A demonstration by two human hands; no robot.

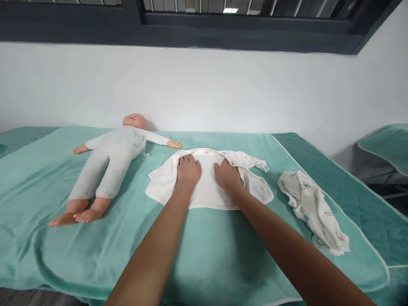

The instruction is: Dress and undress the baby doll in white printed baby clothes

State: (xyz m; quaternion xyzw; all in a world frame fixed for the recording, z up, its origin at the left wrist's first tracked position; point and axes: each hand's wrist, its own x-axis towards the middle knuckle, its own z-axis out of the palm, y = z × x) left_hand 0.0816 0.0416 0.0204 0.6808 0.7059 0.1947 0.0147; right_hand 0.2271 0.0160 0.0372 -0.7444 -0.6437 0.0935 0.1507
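A white baby shirt (pixel 207 193) lies spread on the green blanket with its front opened outward, a small printed label at its neck and a patterned sleeve to the right. My left hand (pixel 188 171) rests on the left part of its inside, fingers stretched toward the collar and thumb apart. Opposite it, my right hand (pixel 227 175) presses on the cloth, its fingertips partly hidden beneath the right front flap. To the left, a baby doll (pixel 116 142) in a pale cloth body lies on its back, arms spread.
A crumpled white patterned baby garment (pixel 314 212) lies to the right. The green blanket (pixel 223 255) covers the bed, which meets a white wall (pixel 207 89) under a dark window frame (pixel 239 34). Another green-covered surface (pixel 389 144) stands at the far right.
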